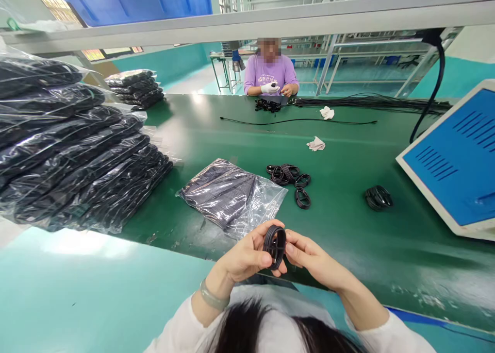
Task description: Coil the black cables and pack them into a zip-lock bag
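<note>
A small coil of black cable is held upright close to my chest, above the near edge of the green table. My left hand is closed round its left side, thumb across the front. Pinching its right side with closed fingers is my right hand. Just beyond, a clear plastic bag with dark contents lies flat on the table. Several finished black coils lie past it, and one more black coil sits to the right.
Stacked bags of black cable fill the left side, with a further bag stack behind. A blue-and-white device stands at right. Across the table a person in purple handles cable; long cables and white cloths lie there.
</note>
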The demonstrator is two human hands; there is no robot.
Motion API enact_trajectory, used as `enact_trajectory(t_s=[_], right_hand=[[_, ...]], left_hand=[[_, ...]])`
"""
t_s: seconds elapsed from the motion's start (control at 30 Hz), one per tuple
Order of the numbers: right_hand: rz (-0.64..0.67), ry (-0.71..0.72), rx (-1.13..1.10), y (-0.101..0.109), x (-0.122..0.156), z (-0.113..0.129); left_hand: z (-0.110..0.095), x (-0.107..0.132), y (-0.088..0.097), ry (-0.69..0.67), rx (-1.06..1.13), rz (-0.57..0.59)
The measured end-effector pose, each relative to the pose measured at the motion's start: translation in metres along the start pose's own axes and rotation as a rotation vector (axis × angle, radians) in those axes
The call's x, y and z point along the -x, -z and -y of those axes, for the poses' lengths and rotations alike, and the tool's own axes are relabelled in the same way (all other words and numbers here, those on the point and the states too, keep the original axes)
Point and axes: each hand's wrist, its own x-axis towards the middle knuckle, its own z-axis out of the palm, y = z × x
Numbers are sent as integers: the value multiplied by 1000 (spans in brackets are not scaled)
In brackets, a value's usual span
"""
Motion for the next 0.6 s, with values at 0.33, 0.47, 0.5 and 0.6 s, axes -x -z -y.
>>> enact_trajectory(t_s=[0.33,0.47,0.5,0.6], right_hand=[[-491,144,15,-7,12,-13],[-473,216,263,0,12,-13],[-481,217,252,2,12,-13],[-473,187,128,9,9,-12]], left_hand=[[-9,5,-30,-180,-1016,-423],[-2,4,-28,-178,-992,-417],[-2,5,-26,-154,-910,-398],[-3,7,-18,-54,-582,-293]])
